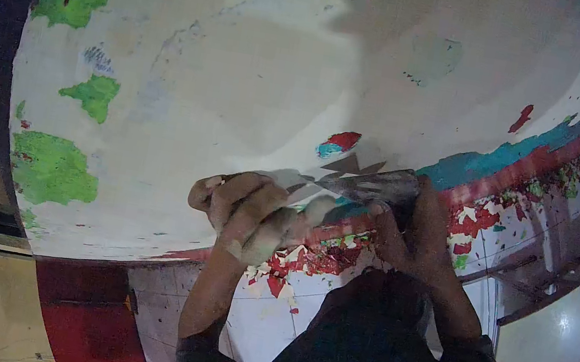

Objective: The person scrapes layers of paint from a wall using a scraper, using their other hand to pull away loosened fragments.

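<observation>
In front of me is a wall (244,89) with broad grey and white patches and torn remains of green paint. My left hand (247,208) is curled close to its lower part, with whitish smears on the fingers and wrist; what it grips is blurred. My right hand (402,219) is to the right, closed on a flat grey, smeared, scraper-like blade (373,186) that points left toward the other hand. Dark pointed shadows fall on the wall beside the blade. Just above is a small red and blue paint patch (338,145).
Red, green and cream paint flakes (471,219) litter the pale tiled floor (268,312) along the wall's base. A blue and red painted band (492,165) runs low on the right. A dark red surface (91,316) is at lower left, and a pale panel (546,347) at lower right.
</observation>
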Demonstrator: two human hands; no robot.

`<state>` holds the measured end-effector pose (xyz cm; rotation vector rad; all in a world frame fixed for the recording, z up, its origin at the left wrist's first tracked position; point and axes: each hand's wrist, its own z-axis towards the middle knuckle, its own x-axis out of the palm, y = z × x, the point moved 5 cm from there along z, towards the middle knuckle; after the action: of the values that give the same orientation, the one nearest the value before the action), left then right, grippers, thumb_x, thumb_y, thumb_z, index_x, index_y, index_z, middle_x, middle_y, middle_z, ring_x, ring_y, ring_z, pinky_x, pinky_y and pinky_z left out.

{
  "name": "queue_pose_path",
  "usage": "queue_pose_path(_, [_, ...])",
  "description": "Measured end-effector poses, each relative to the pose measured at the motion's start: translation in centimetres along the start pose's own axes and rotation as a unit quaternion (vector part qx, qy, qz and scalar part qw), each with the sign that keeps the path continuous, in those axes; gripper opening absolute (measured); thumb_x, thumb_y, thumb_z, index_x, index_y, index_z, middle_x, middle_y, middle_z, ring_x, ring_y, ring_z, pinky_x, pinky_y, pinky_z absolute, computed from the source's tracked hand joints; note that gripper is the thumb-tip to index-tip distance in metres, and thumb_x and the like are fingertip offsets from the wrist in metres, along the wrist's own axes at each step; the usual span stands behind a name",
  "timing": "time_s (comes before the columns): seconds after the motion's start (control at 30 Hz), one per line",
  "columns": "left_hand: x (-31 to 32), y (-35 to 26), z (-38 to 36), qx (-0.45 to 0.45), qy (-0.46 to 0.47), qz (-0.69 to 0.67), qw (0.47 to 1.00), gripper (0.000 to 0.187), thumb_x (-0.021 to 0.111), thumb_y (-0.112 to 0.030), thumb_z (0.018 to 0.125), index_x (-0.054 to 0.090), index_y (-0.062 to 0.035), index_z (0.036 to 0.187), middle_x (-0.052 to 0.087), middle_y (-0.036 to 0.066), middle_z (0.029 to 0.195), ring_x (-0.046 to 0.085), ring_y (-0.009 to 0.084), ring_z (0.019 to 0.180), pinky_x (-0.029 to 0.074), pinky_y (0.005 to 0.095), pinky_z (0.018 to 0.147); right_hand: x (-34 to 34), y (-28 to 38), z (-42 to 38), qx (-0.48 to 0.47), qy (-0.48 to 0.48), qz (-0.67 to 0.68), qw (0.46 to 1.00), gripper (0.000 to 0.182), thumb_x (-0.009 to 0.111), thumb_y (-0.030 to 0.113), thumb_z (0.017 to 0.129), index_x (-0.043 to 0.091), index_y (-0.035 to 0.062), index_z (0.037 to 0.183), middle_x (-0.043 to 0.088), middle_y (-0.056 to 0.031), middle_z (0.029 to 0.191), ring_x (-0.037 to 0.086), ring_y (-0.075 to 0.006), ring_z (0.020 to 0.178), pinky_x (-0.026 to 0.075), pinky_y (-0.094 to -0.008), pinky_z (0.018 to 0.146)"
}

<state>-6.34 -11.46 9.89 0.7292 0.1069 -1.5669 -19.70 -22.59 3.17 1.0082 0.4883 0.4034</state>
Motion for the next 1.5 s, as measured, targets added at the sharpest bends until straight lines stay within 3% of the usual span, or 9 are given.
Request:
queue_pose_path(0.33, [0.5, -0.7, 2.0, -0.059, -0.006, 0.142, 0.988, 0.021, 0.063, -0.016, 0.072, 0.060, -0.0142, 0.093, 0.047, 0.003, 0.093, 0.041, 0.0210, 0.083, 0.032, 0.0323, 0.070, 0.7, -0.2, 0.0, 0.026, -0.054, 0.110, 0.992, 0.028, 0.056, 0.018, 0.080, 0.040, -0.0034, 0.087, 0.052, -0.0145, 0.058, 0.055, -0.0241, 0.049, 0.040, -0.0336, 0.044])
queue_pose_path(0.43, [0.4, -0.9, 1.8, -0.047, 0.010, 0.145, 0.988, 0.023, 0.064, -0.016, 0.071, 0.061, -0.0162, 0.093, 0.047, 0.002, 0.095, 0.039, 0.0215, 0.086, 0.032, 0.0323, 0.071, 0.6, -0.2, -0.3, 0.057, -0.055, 0.120, 0.990, 0.027, 0.056, 0.017, 0.080, 0.039, -0.0036, 0.087, 0.053, -0.0142, 0.060, 0.055, -0.0225, 0.049, 0.040, -0.0328, 0.044])
queue_pose_path(0.73, [0.6, -0.8, 1.6, -0.034, 0.034, 0.161, 0.986, 0.023, 0.066, -0.016, 0.067, 0.063, -0.0223, 0.090, 0.046, 0.001, 0.100, 0.038, 0.0232, 0.087, 0.031, 0.0346, 0.072, 0.4, 0.3, 0.4, 0.020, -0.077, 0.103, 0.992, 0.026, 0.056, 0.013, 0.080, 0.038, -0.0041, 0.086, 0.052, -0.0130, 0.058, 0.054, -0.0176, 0.047, 0.038, -0.0303, 0.041])
queue_pose_path(1.03, [0.9, -0.9, 1.4, -0.040, -0.006, 0.139, 0.989, 0.017, 0.065, -0.019, 0.068, 0.065, -0.0248, 0.084, 0.046, 0.002, 0.098, 0.036, 0.0252, 0.087, 0.031, 0.0356, 0.071, 0.8, -0.2, 0.4, 0.030, -0.068, 0.115, 0.991, 0.028, 0.057, 0.014, 0.080, 0.038, -0.0052, 0.088, 0.053, -0.0138, 0.060, 0.054, -0.0203, 0.048, 0.039, -0.0317, 0.042])
queue_pose_path(1.1, [1.1, -0.7, 1.2, -0.039, -0.013, 0.122, 0.992, 0.028, 0.069, -0.016, 0.061, 0.067, -0.0203, 0.088, 0.046, -0.003, 0.100, 0.036, 0.0179, 0.079, 0.026, 0.0301, 0.064, 0.7, 0.0, 0.4, 0.026, -0.054, 0.110, 0.992, 0.029, 0.057, 0.015, 0.080, 0.039, -0.0059, 0.089, 0.053, -0.0143, 0.061, 0.055, -0.0209, 0.049, 0.040, -0.0318, 0.043])
queue_pose_path(1.17, [1.1, -0.6, 1.2, -0.029, -0.004, 0.129, 0.991, 0.028, 0.068, -0.016, 0.061, 0.067, -0.0199, 0.088, 0.046, -0.004, 0.099, 0.036, 0.0178, 0.079, 0.026, 0.0298, 0.063, 0.7, 0.0, 0.4, 0.020, -0.053, 0.097, 0.994, 0.029, 0.057, 0.015, 0.080, 0.039, -0.0060, 0.090, 0.054, -0.0144, 0.061, 0.056, -0.0204, 0.050, 0.040, -0.0315, 0.044])
queue_pose_path(1.23, [0.8, -0.8, 1.5, -0.012, 0.024, 0.160, 0.987, 0.017, 0.064, -0.018, 0.069, 0.066, -0.0234, 0.085, 0.045, 0.002, 0.096, 0.036, 0.0249, 0.085, 0.031, 0.0348, 0.069, 0.9, -0.3, 0.4, 0.018, -0.059, 0.107, 0.992, 0.029, 0.056, 0.016, 0.080, 0.040, -0.0057, 0.090, 0.055, -0.0143, 0.062, 0.056, -0.0198, 0.051, 0.041, -0.0310, 0.045])
queue_pose_path(1.5, [0.7, -1.0, 1.7, -0.008, 0.009, 0.158, 0.987, 0.017, 0.064, -0.017, 0.069, 0.064, -0.0218, 0.085, 0.044, 0.002, 0.094, 0.036, 0.0247, 0.084, 0.031, 0.0341, 0.067, 1.0, -0.2, 0.4, 0.028, -0.064, 0.155, 0.985, 0.025, 0.056, 0.015, 0.079, 0.042, -0.0039, 0.089, 0.055, -0.0136, 0.064, 0.056, -0.0177, 0.052, 0.042, -0.0300, 0.046])
